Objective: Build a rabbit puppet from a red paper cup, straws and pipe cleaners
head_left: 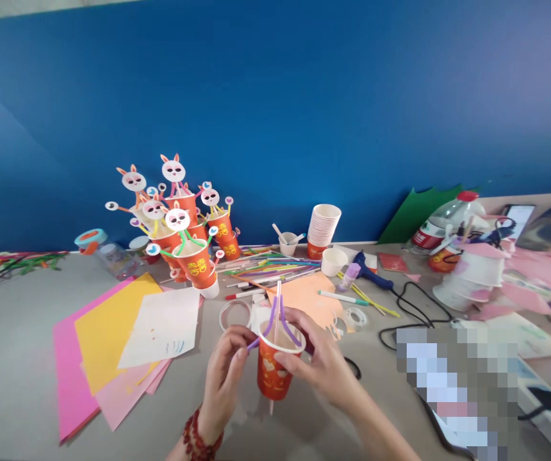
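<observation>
Held a red paper cup upright over a gray table, clasped near the top by the half-curled right hand; pinched a purple pipe cleaner at its side in a nearly closed left hand.

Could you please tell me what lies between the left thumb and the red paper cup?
A short stretch of purple pipe cleaner lies there, in the head view.

Head-worn view, forward and down, close
</observation>
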`<state>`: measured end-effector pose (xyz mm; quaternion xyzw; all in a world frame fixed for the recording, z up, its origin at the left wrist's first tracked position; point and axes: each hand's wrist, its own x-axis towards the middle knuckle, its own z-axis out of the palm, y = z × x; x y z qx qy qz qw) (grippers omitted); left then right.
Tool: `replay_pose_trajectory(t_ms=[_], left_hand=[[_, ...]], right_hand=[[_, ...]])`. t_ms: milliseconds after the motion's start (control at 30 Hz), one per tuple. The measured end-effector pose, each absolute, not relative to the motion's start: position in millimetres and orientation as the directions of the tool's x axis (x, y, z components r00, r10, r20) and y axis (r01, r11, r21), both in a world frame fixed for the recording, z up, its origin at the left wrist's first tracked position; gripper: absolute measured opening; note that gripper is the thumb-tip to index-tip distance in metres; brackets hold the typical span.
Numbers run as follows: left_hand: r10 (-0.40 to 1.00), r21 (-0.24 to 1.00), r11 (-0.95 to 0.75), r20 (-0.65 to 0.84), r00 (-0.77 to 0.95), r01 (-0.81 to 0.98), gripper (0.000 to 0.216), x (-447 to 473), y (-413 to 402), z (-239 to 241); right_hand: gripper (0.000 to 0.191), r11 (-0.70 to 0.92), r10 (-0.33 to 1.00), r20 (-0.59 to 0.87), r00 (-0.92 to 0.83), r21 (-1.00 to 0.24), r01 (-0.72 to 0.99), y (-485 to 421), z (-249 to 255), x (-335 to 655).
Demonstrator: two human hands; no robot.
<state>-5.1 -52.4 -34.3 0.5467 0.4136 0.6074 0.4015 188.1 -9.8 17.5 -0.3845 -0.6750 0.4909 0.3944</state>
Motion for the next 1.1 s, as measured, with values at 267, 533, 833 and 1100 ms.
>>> replay_pose_trajectory(t_ms=[267,533,833,1100], left_hand=[[0.991,0.963,-0.089,0.111,0.073,-0.253,0.062,11,-48,-42],[0.982,0.980,-0.095,0.064,-0.176,-0.177,0.058,7,-51,-56],[0.987,0.969,-0.076,0.039,-0.159,-0.234,0.068,14,-53,-44],[0.982,0.959,-0.088,0.039,-0.183,-0.271,0.064,13,-54,-45]], right_hand=[[0.068,0.271,0.922,0.198,-0.334,-0.943,0.191,-18,11,185],[0.027,0.050,0.956,0.046,-0.291,-0.999,0.006,-30,0,196],[0.029,-0.038,0.964,-0.005,-0.267,-0.992,-0.122,-37,2,188],[0.030,-0.064,0.964,-0.027,-0.264,-0.989,-0.133,-36,-4,184]])
